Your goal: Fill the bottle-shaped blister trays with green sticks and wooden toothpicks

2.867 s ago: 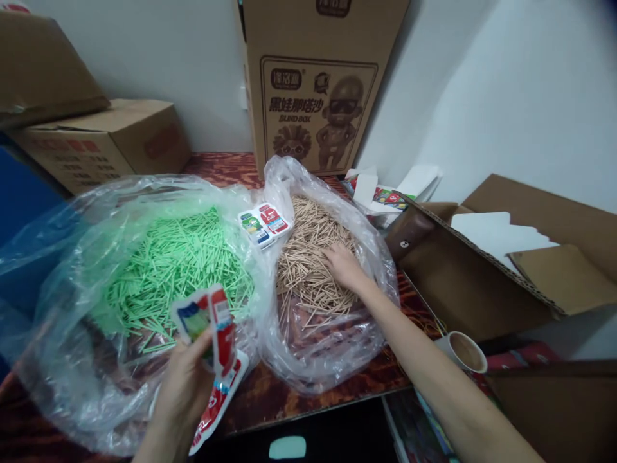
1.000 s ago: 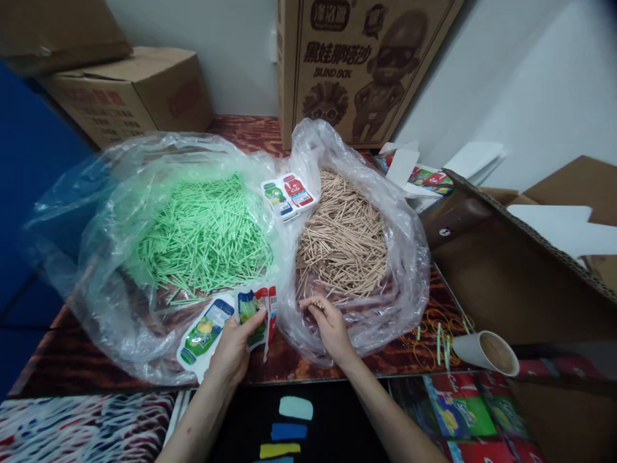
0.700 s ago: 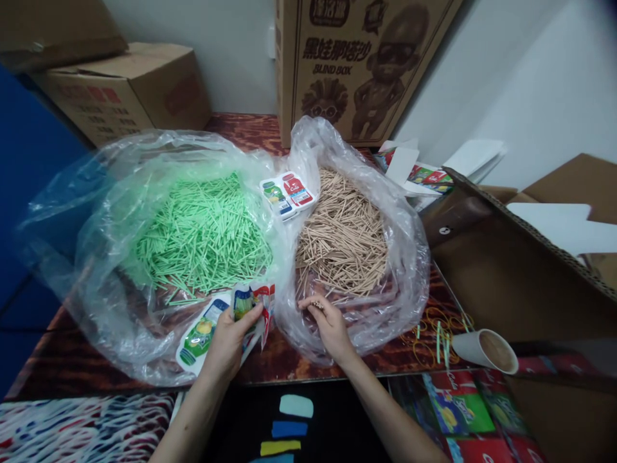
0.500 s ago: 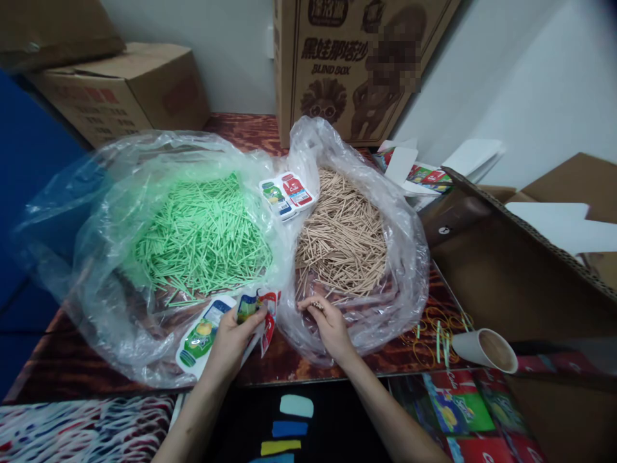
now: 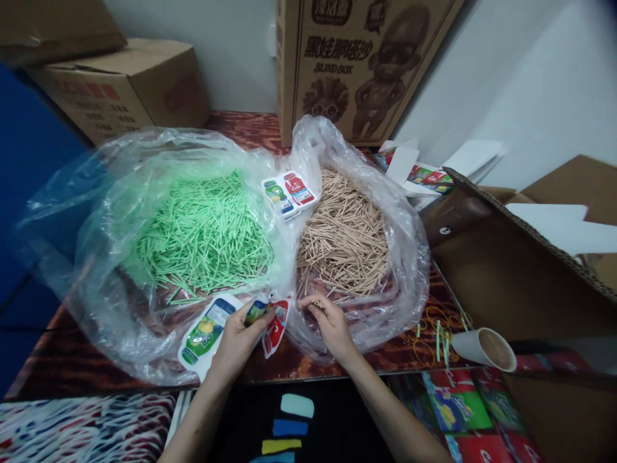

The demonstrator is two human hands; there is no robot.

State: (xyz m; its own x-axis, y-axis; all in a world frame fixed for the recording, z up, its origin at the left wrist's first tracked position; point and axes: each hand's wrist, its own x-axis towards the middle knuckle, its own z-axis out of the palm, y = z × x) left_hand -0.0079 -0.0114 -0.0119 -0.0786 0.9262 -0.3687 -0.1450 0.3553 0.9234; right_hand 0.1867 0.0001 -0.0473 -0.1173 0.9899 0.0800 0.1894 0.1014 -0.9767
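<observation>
Left hand point(image 5: 237, 339) curls closed around a strip of printed sachets point(image 5: 206, 329), held at the near edge of the worktop point(image 5: 385, 360), just in front of the green-stick bag point(image 5: 202, 228). Right hand point(image 5: 331, 326), just beside it, pinches a small bundle point(image 5: 315, 303) of tan sticks at the lip of the tan-stick bag point(image 5: 343, 235)

Your two forearms are bare up to the wrists, with no cloth on them. Your left hand point(image 5: 235, 342) and right hand point(image 5: 332, 329) are uncovered too. Between them shows dark cloth point(image 5: 332, 418), seemingly your clothing, printed with stacked pale blue, blue and yellow bars.
</observation>
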